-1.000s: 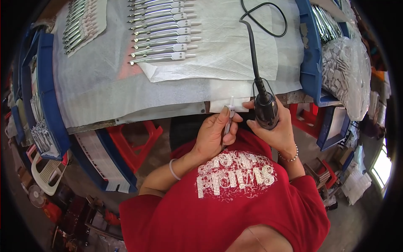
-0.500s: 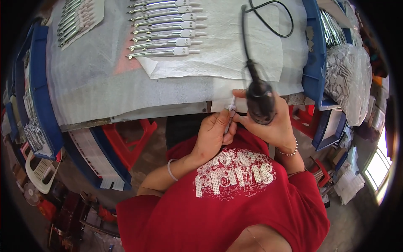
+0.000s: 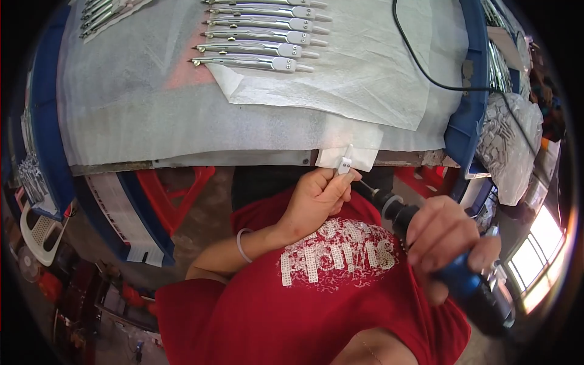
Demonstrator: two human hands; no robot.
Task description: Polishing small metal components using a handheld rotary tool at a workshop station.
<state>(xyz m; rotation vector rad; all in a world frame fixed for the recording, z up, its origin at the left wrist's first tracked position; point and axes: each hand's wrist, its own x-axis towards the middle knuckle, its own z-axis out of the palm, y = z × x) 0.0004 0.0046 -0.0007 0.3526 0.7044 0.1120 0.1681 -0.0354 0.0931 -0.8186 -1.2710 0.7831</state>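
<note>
My left hand [image 3: 313, 199] is closed round a drawing compass [image 3: 345, 165], its pale screwed head and handle sticking up past the thumb at the table's front edge. The compass legs are hidden by my fingers and palm. On the right, my right hand [image 3: 447, 240] wraps round a black and blue electric screwdriver [image 3: 401, 214]. Its thin bit points left toward the compass near my left fingertips; whether it touches a screw cannot be told. A folded white cloth pad [image 3: 367, 146] lies just behind the compass head.
Several finished-looking silver compasses [image 3: 258, 61] lie in a row on white sheeting [image 3: 340, 91]. A black cord [image 3: 426, 74] crosses to the right. Blue bins stand at the right [image 3: 465, 131] and left [image 3: 52, 121], near a clear bag of parts [image 3: 508, 152]. A red stool [image 3: 173, 204] is below.
My right hand has swung away from the compass to the lower right, and the screwdriver now lies slanted with its bit toward the compass. My left hand keeps its hold. The view has shifted slightly.
</note>
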